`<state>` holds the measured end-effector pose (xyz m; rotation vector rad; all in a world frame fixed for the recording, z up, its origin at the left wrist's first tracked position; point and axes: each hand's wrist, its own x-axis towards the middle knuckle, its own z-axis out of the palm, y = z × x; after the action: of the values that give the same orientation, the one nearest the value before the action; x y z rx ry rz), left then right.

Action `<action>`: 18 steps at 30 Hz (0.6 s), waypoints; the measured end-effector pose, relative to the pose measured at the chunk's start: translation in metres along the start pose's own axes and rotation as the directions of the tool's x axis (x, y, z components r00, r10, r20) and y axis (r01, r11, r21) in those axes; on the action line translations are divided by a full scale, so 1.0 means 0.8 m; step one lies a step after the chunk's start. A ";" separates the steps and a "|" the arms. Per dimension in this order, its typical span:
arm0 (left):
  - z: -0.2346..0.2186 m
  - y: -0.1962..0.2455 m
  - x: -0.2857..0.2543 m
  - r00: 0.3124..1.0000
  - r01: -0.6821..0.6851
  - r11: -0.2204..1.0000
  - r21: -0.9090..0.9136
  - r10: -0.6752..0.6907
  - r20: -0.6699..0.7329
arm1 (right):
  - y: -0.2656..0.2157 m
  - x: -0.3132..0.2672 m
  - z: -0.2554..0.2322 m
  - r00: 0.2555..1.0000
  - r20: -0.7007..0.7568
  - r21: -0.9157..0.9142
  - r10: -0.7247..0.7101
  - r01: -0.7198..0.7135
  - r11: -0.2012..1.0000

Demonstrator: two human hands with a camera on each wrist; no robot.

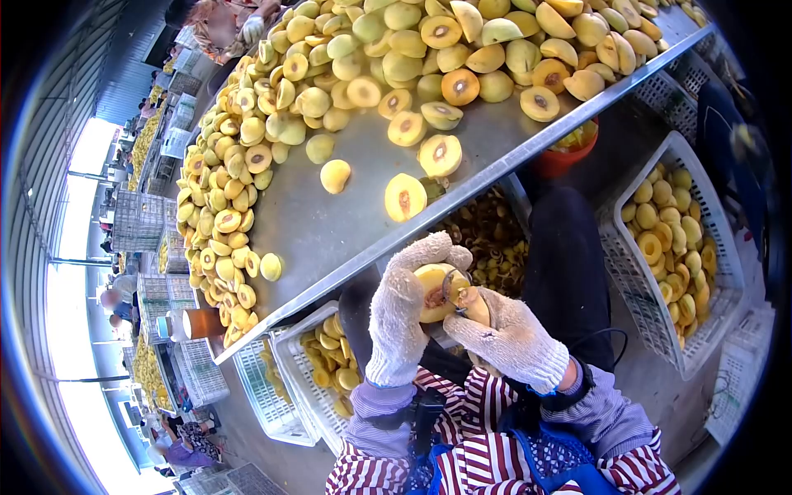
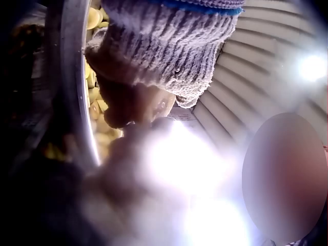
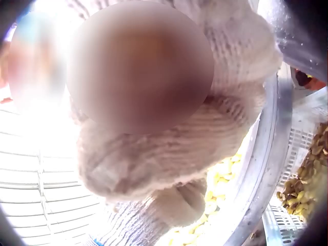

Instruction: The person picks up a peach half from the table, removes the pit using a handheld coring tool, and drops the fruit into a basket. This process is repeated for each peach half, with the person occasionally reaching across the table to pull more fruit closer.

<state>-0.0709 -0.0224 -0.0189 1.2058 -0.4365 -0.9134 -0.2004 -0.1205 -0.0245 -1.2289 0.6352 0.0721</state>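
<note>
My left hand (image 1: 393, 318), in a whitish knitted glove, holds a yellow peach half (image 1: 431, 301) with its cut face turned toward my other hand. In a matching glove, my right hand (image 1: 518, 340) grips a small pitting tool whose curved metal blade (image 1: 448, 286) lies against the cut face. Fingers hide most of the tool's handle. Both hands are just off the table's near edge, above my lap. Glare and blur cover the work in the left wrist view, where the glove cuff (image 2: 169, 48) shows. The right wrist view is mostly filled by the glove (image 3: 159, 154).
Many halved peaches (image 1: 404, 66) are heaped on the metal table (image 1: 309, 227), which has a raised rim. Crates of peach halves stand at right (image 1: 716, 318) and left (image 1: 287, 363). Dark scraps (image 1: 495, 239) lie below the rim, near a red bucket (image 1: 565, 163). Another person (image 1: 223, 33) is across the table.
</note>
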 end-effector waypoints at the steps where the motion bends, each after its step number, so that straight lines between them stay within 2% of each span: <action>1: 0.001 0.000 -0.001 1.000 -0.013 1.000 0.023 0.014 -0.009 | 0.002 0.000 -0.001 1.000 0.003 -0.018 -0.012 0.012 1.000; 4: 0.005 0.002 -0.004 0.999 -0.032 0.996 0.087 0.034 -0.027 | 0.003 -0.008 0.006 0.949 -0.208 -0.139 -0.238 0.212 0.967; 7: 0.013 0.006 -0.009 0.999 0.000 0.982 0.190 0.007 -0.035 | 0.007 -0.002 0.013 0.782 -0.430 -0.076 -0.451 0.466 0.881; 8: 0.022 0.010 -0.012 0.999 0.007 0.966 0.257 0.005 -0.045 | 0.000 -0.007 0.011 0.801 -0.439 -0.131 -0.408 0.392 0.911; 9: 0.028 0.010 -0.015 0.998 0.014 0.946 0.323 0.004 -0.055 | 0.001 -0.007 0.009 0.793 -0.424 -0.178 -0.437 0.400 0.899; 10: 0.029 0.004 -0.018 0.997 0.020 0.964 0.264 0.001 -0.081 | 0.004 -0.005 0.007 0.786 -0.405 -0.225 -0.466 0.409 0.885; 11: 0.031 0.001 -0.017 0.994 0.026 0.953 0.303 0.008 -0.112 | 0.007 -0.003 0.007 0.780 -0.384 -0.270 -0.494 0.417 0.868; 13: 0.036 -0.006 -0.018 0.984 0.045 0.924 0.380 0.024 -0.176 | 0.011 -0.005 0.012 0.830 -0.336 -0.236 -0.445 0.383 0.893; 14: 0.039 -0.020 -0.012 0.984 -0.052 0.962 0.267 0.095 -0.151 | 0.012 -0.007 0.015 0.849 -0.296 -0.238 -0.437 0.377 0.895; 16: 0.043 -0.001 -0.008 0.974 -0.019 0.990 0.139 0.050 -0.220 | 0.013 -0.010 0.018 0.886 -0.207 -0.242 -0.415 0.365 0.899; 18: 0.039 0.006 -0.001 0.945 -0.007 0.999 -0.044 -0.008 -0.326 | 0.013 -0.010 0.017 0.937 -0.180 -0.140 -0.300 0.277 0.950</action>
<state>-0.0919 -0.0401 -0.0039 1.2876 -0.1483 -0.7025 -0.2054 -0.1027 -0.0272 -1.4399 0.6228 -0.2686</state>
